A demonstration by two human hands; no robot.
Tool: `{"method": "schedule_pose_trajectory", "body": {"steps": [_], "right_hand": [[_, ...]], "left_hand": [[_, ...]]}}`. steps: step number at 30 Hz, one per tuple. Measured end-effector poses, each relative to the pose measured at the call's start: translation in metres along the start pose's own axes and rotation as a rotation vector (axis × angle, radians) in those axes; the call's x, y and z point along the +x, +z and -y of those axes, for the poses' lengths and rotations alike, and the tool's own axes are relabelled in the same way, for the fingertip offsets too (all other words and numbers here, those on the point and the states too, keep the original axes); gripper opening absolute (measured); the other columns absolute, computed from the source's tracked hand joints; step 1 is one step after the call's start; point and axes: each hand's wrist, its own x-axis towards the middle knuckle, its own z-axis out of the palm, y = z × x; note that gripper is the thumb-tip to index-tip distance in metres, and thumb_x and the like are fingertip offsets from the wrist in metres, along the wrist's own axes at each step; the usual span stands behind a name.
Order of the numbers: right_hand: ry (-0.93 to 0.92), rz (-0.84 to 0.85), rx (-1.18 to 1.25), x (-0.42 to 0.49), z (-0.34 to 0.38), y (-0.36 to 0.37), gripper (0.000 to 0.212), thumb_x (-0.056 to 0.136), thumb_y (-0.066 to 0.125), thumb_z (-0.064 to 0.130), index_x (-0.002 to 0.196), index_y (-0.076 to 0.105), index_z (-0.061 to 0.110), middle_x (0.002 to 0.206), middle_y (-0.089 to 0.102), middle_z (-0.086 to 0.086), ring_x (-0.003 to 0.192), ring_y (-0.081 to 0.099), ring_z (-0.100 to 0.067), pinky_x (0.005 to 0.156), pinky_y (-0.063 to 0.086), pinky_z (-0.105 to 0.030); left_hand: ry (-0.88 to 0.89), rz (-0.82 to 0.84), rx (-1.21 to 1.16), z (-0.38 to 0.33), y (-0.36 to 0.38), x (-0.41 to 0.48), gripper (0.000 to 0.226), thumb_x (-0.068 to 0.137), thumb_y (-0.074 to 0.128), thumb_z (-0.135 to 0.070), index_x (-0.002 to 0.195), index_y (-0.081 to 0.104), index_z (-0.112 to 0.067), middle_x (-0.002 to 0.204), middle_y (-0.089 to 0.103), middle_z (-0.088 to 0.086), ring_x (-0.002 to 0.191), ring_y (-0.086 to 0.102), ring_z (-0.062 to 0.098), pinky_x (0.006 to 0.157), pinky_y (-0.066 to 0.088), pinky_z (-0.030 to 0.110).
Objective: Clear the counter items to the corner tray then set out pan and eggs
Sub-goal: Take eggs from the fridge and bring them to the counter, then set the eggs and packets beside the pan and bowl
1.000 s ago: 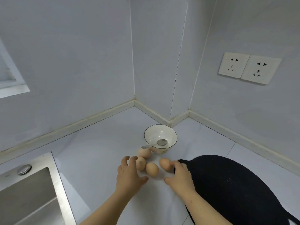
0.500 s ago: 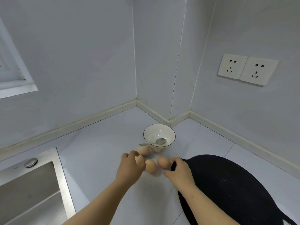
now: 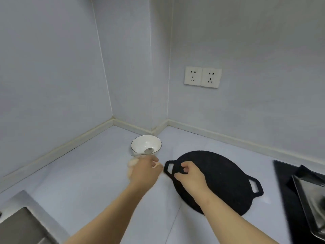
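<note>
Left hand [image 3: 146, 170] curls over blurred eggs [image 3: 132, 162] just near the bowl [image 3: 140, 143], right hand [image 3: 190, 175] curls at the left handle of the pan [image 3: 225, 178], neither grip clear; setting-out looks nearly finished.

the counter [image 3: 98, 182] runs back into a wall corner at twelve o'clock. the bowl [image 3: 146, 144] stands on it just before that corner, with a spoon [image 3: 149, 151] in it. taking the bowl as the dial's centre, the eggs [image 3: 132, 163] lie just beside it at seven o'clock, partly under the left hand [image 3: 145, 171] at six o'clock. the pan [image 3: 225, 180] lies flat on the counter at four o'clock, and the right hand [image 3: 190, 176] grips the handle on the side toward the bowl. the stove [image 3: 288, 191] lies beyond the pan, also at four o'clock. the sink [image 3: 19, 226] sits well apart at eight o'clock. the sockets [image 3: 202, 77] sit on the wall at one o'clock, above the pan.
</note>
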Motion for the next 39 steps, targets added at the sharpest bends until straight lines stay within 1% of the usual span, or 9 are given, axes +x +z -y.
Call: {"method": "schedule_pose_trajectory", "body": {"steps": [3,5,8,12,16,20,27,31,39], "right_hand": [[0.055,-0.106,0.097,-0.034,-0.004,-0.018,0.038,0.089,0.059,0.018,0.126,0.050,0.015,0.110,0.055,0.002,0.097,0.050,-0.010,0.080,0.038,-0.019],[0.100,-0.200,0.147,-0.059,-0.015,-0.040,0.030,0.089,0.058,0.018,0.118,0.054,0.017,0.096,0.055,0.007,0.092,0.053,-0.010,0.075,0.039,-0.018],[0.148,-0.350,0.195,-0.093,-0.035,-0.079,0.021,0.089,0.057,0.016,0.110,0.058,0.017,0.097,0.060,0.004,0.093,0.058,-0.014,0.074,0.042,-0.020],[0.190,-0.542,0.308,-0.146,-0.071,-0.137,0.009,0.087,0.056,0.014,0.094,0.061,0.019,0.094,0.063,0.001,0.085,0.059,-0.015,0.061,0.040,-0.018],[0.243,-0.715,0.315,-0.214,-0.107,-0.192,0.009,0.088,0.056,0.016,0.093,0.063,0.019,0.090,0.063,0.006,0.091,0.060,-0.015,0.073,0.042,-0.023],[0.323,-0.925,0.322,-0.313,-0.158,-0.254,0.011,0.088,0.053,0.014,0.085,0.062,0.020,0.087,0.061,0.007,0.089,0.060,-0.017,0.073,0.042,-0.025],[0.435,-1.247,0.349,-0.508,-0.243,-0.344,0.013,0.088,0.051,0.009,0.080,0.060,0.016,0.078,0.060,0.000,0.067,0.053,-0.013,0.055,0.037,-0.020],[0.497,-1.399,0.316,-0.599,-0.287,-0.381,0.012,0.086,0.055,0.010,0.080,0.062,0.017,0.071,0.060,0.000,0.064,0.053,-0.014,0.061,0.040,-0.024],[0.649,-1.740,0.263,-0.770,-0.341,-0.419,0.017,0.088,0.056,0.011,0.077,0.058,0.024,0.084,0.061,0.000,0.090,0.062,-0.027,0.073,0.042,-0.029]], "left_hand": [[0.084,0.133,-0.031,-0.016,0.011,-0.021,0.022,0.089,0.058,-0.024,0.110,0.057,-0.016,0.084,0.053,-0.009,0.075,0.053,0.007,0.066,0.042,0.017],[0.140,0.257,-0.024,-0.032,0.025,-0.041,0.019,0.090,0.057,-0.024,0.107,0.057,-0.017,0.084,0.056,-0.008,0.079,0.056,0.007,0.068,0.043,0.016],[0.209,0.406,-0.029,-0.061,0.053,-0.069,0.012,0.089,0.057,-0.026,0.100,0.057,-0.023,0.089,0.061,-0.006,0.091,0.060,0.012,0.081,0.049,0.024],[0.323,0.579,-0.042,-0.110,0.104,-0.118,0.004,0.089,0.056,-0.026,0.092,0.056,-0.029,0.094,0.062,-0.008,0.088,0.059,0.009,0.072,0.046,0.020],[0.402,0.731,-0.064,-0.153,0.157,-0.183,0.005,0.088,0.056,-0.023,0.087,0.057,-0.028,0.089,0.063,-0.005,0.083,0.060,0.012,0.071,0.047,0.023],[0.501,0.936,-0.056,-0.192,0.220,-0.287,0.009,0.089,0.057,-0.022,0.082,0.057,-0.028,0.080,0.062,-0.006,0.082,0.060,0.013,0.078,0.048,0.027],[0.621,1.283,-0.092,-0.239,0.307,-0.499,0.004,0.086,0.058,-0.022,0.089,0.061,-0.023,0.083,0.064,-0.004,0.083,0.062,0.014,0.076,0.049,0.028],[0.677,1.389,-0.119,-0.258,0.347,-0.597,0.006,0.086,0.058,-0.017,0.083,0.059,-0.022,0.076,0.061,-0.002,0.076,0.059,0.016,0.067,0.044,0.025],[0.853,1.738,-0.073,-0.286,0.410,-0.789,0.005,0.089,0.056,-0.018,0.085,0.057,-0.021,0.077,0.058,-0.003,0.075,0.058,0.013,0.065,0.044,0.022]]}}
